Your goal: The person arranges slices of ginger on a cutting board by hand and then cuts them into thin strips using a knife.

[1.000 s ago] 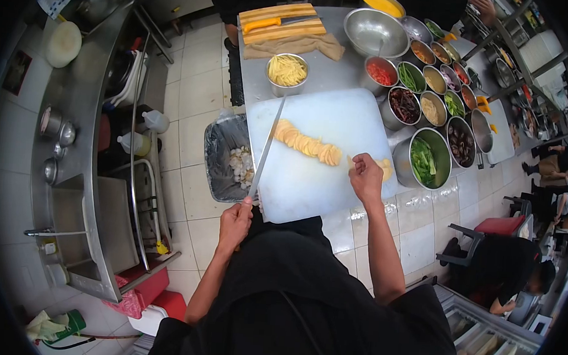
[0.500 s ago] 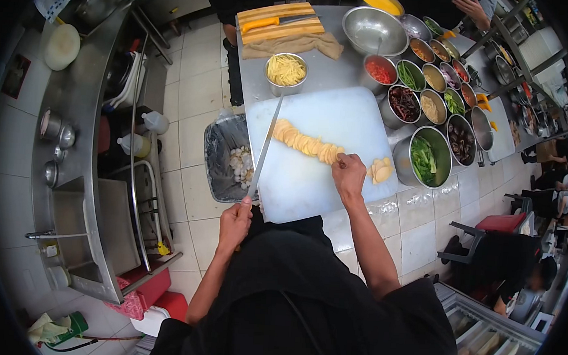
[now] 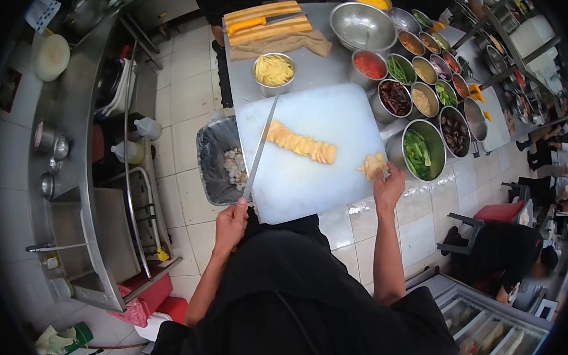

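My left hand (image 3: 232,224) is wrapped round the handle of a long knife (image 3: 262,147), its blade slanting up over the left side of the white cutting board (image 3: 309,195). At the board's right edge, the fingers of my right hand (image 3: 389,186) are closed on the lower side of a small heap of pale yellow slices (image 3: 372,163), which look like potato. An overlapping row of similar slices (image 3: 299,144) lies across the middle of the board, apart from both hands.
Pale strips fill a metal pot (image 3: 273,73) behind the board. A yellow-handled knife (image 3: 254,23) lies on a striped wooden board, near a brown cloth (image 3: 282,45). Several metal containers, including one of leafy greens (image 3: 418,153), crowd the right. A lined bin (image 3: 214,167) stands at left.
My right hand has left the right end of the slice row and moved right to the small heap. My left hand still holds the knife in much the same place.
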A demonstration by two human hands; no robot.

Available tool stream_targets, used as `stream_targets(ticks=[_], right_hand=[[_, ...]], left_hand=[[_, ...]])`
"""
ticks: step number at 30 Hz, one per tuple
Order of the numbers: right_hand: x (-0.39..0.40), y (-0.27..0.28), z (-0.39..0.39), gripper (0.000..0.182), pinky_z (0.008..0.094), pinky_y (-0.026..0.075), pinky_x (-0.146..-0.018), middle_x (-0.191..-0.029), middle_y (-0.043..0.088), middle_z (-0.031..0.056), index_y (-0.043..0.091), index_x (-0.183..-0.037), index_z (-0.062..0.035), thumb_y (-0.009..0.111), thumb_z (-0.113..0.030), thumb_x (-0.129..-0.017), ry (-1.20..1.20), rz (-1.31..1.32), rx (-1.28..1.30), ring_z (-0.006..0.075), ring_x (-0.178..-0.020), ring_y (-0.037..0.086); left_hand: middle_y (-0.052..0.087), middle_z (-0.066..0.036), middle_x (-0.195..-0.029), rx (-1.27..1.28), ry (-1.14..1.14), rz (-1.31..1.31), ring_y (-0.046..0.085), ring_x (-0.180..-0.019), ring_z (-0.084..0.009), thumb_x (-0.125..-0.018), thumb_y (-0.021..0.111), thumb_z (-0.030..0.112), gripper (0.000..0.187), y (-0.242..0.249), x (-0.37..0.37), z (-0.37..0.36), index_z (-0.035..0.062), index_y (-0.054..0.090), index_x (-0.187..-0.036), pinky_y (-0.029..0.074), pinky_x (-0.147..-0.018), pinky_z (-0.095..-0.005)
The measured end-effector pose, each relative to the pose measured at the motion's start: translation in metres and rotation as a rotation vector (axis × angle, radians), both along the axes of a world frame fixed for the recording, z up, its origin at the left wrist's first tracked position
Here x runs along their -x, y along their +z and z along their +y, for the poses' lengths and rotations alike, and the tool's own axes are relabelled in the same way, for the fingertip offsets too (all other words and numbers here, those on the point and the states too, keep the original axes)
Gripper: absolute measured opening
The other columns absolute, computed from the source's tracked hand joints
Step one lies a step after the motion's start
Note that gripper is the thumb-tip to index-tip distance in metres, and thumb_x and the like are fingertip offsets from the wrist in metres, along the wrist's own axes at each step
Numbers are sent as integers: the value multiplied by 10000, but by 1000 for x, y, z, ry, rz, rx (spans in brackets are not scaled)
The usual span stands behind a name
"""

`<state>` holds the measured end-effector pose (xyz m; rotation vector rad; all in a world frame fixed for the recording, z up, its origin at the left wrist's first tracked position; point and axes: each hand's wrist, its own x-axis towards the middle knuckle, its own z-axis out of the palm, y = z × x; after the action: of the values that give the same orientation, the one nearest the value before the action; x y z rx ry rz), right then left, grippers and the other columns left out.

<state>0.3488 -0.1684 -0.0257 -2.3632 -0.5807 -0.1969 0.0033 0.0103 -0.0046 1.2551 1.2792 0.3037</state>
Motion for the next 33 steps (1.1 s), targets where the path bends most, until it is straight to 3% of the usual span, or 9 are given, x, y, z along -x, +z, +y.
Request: stream_targets(ticks=[2, 11, 18, 21, 24, 27, 29, 33], right_hand=[[-8, -7, -11, 419, 341, 489, -679, -1022, 625, 153, 672, -1135, -14, 774, -132, -746, -65, 85, -1, 220, -694, 586], [-10, -5, -2, 306, 337, 493, -677, -992, 645, 115, 676, -1002, -18, 789, -94, -728, -88, 230, -37, 208, -696, 593], [-23, -30, -8, 316, 330, 503, -695, -958, 656, 112, 676, -990, -4, 794, -91, -710, -32, 88, -44, 210, -737, 616], [-24, -28, -6, 302, 321, 505, -707, -892, 663, 94, 676, -973, 7, 790, -94, -712, -62, 247, -132, 200, -756, 623], [-23, -26, -4, 246, 346, 510, -697, -853, 654, 113, 659, -877, -8, 791, -87, -685, -38, 200, -157, 240, -735, 628], [-20, -13, 1, 226, 317, 508, -653, -834, 667, 87, 643, -885, -11, 785, -82, -723, -65, 335, -167, 185, -697, 627], [-13, 3, 12, 198, 269, 499, -625, -812, 671, 43, 639, -922, -25, 763, -78, -777, 95, 668, -522, 120, -690, 617], [-5, 8, 47, 191, 233, 491, -617, -819, 666, 13, 638, -965, -32, 743, -69, -810, 329, 801, -488, 81, -720, 607]], left_hand=[[457, 7, -507, 29, 13, -4, 395, -417, -62, -957, 561, 519, 576, 0, -2, 1, 3, 577, -702, 284, -381, -246], [457, 7, -506, 22, -29, 11, 398, -416, -66, -952, 559, 533, 588, -3, -6, 0, 1, 577, -701, 283, -379, -249], [457, 3, -505, 11, -16, 11, 396, -413, -67, -953, 553, 536, 592, -1, -6, -1, 3, 577, -696, 284, -379, -250], [457, 2, -505, 11, -9, -1, 398, -415, -68, -953, 554, 536, 591, 0, -6, -3, 4, 575, -696, 286, -380, -251], [455, 4, -505, 4, 5, 1, 397, -417, -67, -954, 555, 533, 586, 0, -6, -4, 5, 573, -699, 287, -382, -249], [450, 8, -504, 5, 11, 5, 396, -419, -65, -956, 554, 530, 584, 1, -4, -5, 4, 572, -703, 288, -384, -247], [444, 11, -503, 15, 19, -17, 393, -418, -64, -955, 555, 532, 585, 2, -3, -6, 2, 571, -708, 286, -385, -245], [442, 13, -503, 34, 20, -10, 391, -416, -65, -954, 557, 535, 585, 2, -4, -6, 3, 571, -709, 282, -384, -245]])
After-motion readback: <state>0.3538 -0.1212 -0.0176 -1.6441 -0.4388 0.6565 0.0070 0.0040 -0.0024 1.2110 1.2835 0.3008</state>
